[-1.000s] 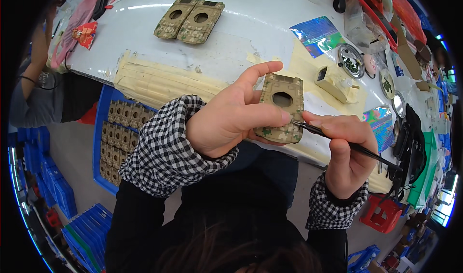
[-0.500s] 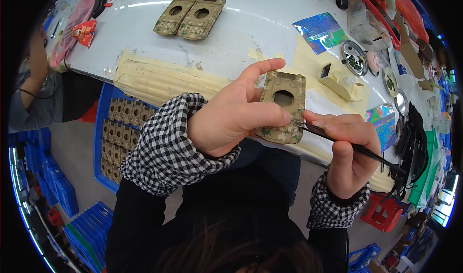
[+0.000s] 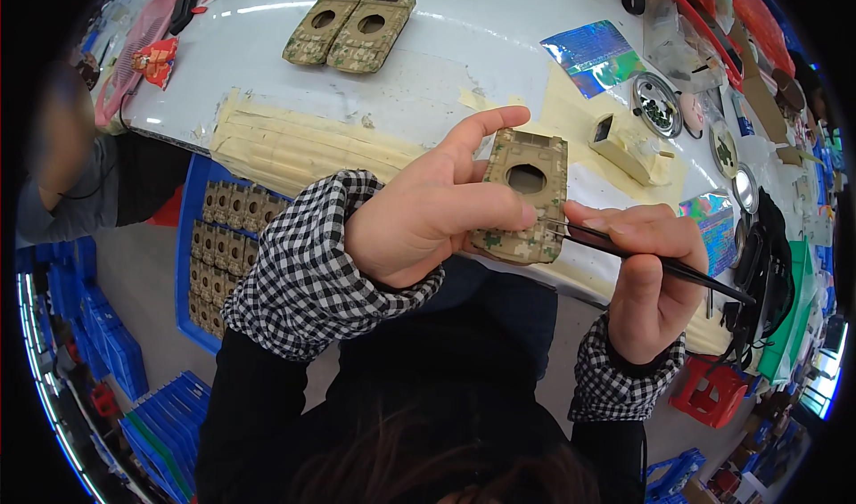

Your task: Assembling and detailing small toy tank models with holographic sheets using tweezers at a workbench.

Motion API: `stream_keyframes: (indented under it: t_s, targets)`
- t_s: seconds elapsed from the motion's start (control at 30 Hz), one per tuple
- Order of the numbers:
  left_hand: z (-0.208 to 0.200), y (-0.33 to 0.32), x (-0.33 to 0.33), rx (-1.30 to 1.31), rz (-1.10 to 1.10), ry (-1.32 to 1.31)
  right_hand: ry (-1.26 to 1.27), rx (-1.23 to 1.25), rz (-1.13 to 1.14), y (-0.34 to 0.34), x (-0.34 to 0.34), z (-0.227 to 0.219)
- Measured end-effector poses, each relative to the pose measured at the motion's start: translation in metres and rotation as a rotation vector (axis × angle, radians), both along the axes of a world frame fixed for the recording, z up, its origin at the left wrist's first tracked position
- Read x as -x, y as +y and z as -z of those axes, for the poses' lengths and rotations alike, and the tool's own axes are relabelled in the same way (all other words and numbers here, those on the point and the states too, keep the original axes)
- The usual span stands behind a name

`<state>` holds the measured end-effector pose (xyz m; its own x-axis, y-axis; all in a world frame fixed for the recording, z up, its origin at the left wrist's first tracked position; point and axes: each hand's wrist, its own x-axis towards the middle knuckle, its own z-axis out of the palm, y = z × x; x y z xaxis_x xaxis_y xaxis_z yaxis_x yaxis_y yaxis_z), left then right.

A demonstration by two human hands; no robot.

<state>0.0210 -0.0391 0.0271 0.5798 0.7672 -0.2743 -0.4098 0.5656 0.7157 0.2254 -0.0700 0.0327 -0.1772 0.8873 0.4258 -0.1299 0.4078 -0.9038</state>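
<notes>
A camouflage toy tank hull with a round hole in its top is held up over the table's near edge. My left hand grips it from the left, thumb pressed on the top below the hole and index finger stretched past its far end. Black tweezers are pinched in my right hand. Their tips touch the hull's top near its right side, close to my left thumb. Whether a small part sits between the tips I cannot make out. Two similar hulls lie side by side farther back.
A blue crate below the table on the left holds rows of similar hulls. On the right are a taped block, a round dish of small dark parts and shiny film packets. Another person's arm is at far left.
The hull and both hands have shifted very slightly; the tweezers' tips stay at the same spot on the hull. The other person's arm at far left has moved and blurs.
</notes>
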Motion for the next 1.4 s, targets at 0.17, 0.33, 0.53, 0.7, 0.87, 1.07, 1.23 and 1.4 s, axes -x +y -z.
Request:
stream_keyframes:
  t_s: [0.17, 0.33, 0.53, 0.7, 0.87, 1.07, 1.23, 1.4]
  targets:
    - [-0.001, 0.000, 0.000, -0.002, 0.001, 0.013, -0.031, -0.013, -0.002, 0.001, -0.001, -0.001]
    - [-0.002, 0.000, -0.001, -0.015, -0.008, 0.001, -0.024, -0.001, 0.000, 0.000, 0.000, -0.001]
    - [-0.002, 0.000, -0.001, -0.028, -0.011, 0.001, -0.024, -0.003, 0.002, 0.001, -0.001, 0.000]
    - [-0.001, 0.001, -0.001, -0.023, -0.001, 0.012, -0.020, 0.005, -0.002, 0.001, -0.001, 0.001]
    - [-0.001, 0.002, -0.001, -0.016, -0.004, 0.009, -0.030, 0.001, 0.004, 0.002, -0.001, 0.003]
    - [0.000, 0.002, 0.001, -0.008, -0.011, 0.019, -0.046, 0.017, -0.002, 0.002, -0.001, 0.004]
    - [-0.003, 0.002, 0.000, 0.039, -0.024, 0.034, 0.027, 0.024, 0.009, 0.004, 0.001, 0.007]
    - [-0.008, 0.002, 0.003, 0.107, -0.035, -0.025, 0.003, 0.017, 0.039, 0.004, -0.001, 0.009]
